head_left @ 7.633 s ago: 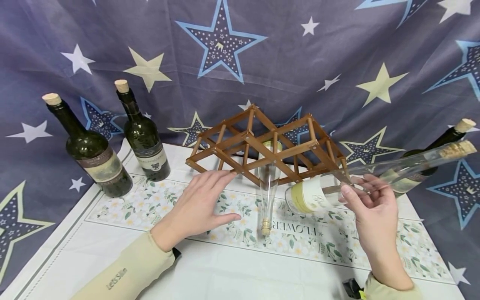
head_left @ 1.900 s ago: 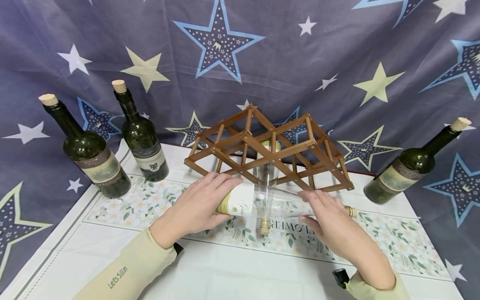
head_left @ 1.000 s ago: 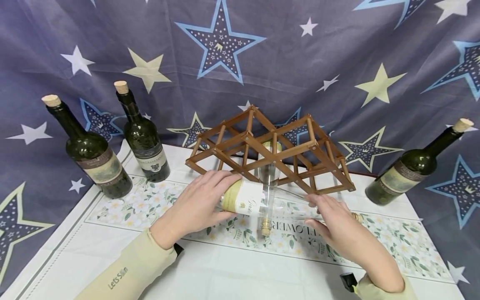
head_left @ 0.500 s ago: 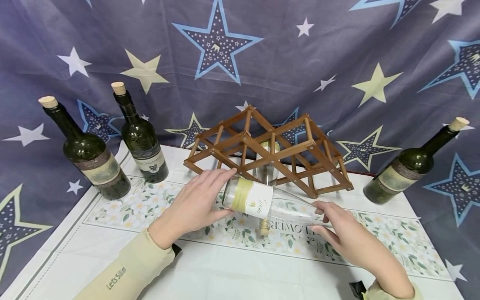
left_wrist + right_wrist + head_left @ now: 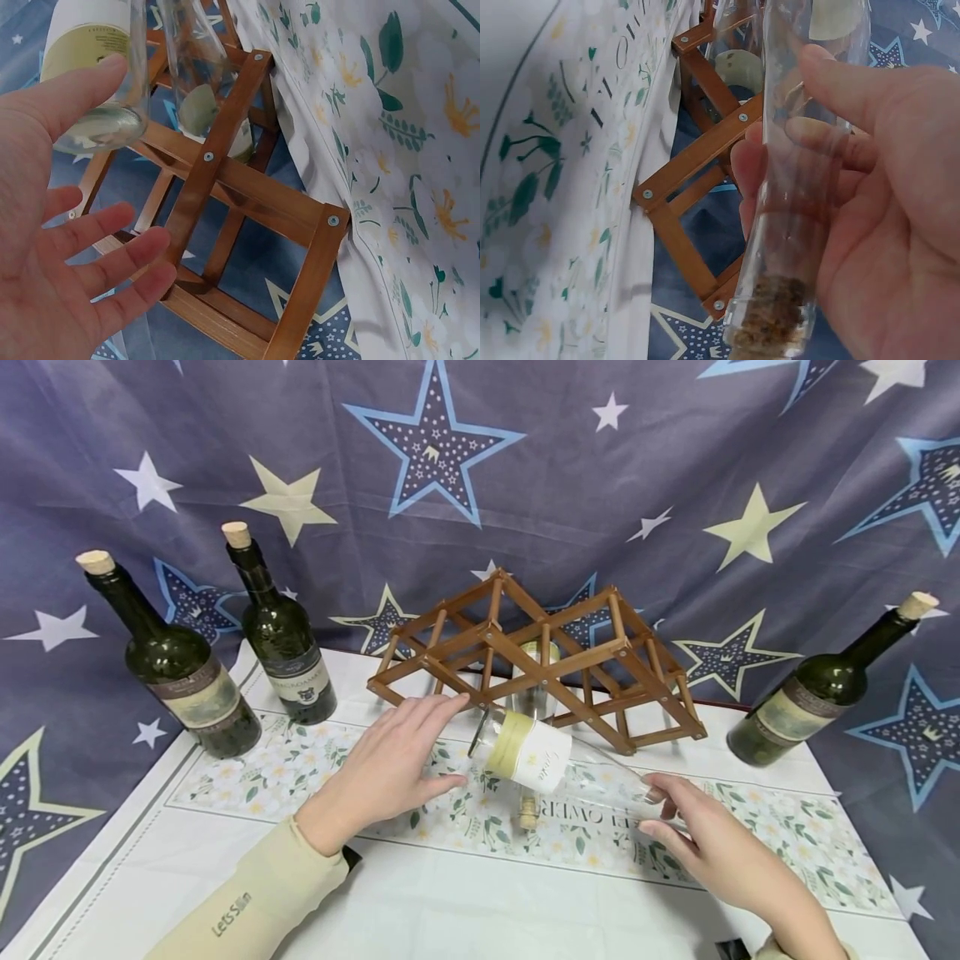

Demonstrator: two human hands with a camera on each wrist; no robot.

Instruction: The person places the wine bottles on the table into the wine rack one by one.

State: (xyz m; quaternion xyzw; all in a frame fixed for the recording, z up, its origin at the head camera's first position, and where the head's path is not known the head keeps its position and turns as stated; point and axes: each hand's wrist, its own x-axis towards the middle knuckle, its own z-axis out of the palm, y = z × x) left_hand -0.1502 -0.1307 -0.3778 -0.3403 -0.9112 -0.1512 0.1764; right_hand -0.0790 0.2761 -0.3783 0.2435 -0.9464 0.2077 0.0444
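Starry cloth (image 5: pixel 570 477) backs a rack (image 5: pixel 544 681) cradling one clear bottle (image 5: pixel 532 703).

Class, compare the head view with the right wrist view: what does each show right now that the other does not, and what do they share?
Only the head view shows the left hand and three dark green bottles.

Only the right wrist view shows the cork of the held clear bottle; in the head view, the right hand hides it.

Both show that hand holding the bottle, a second clear bottle in the wooden rack, the floral cloth and the starry backdrop.
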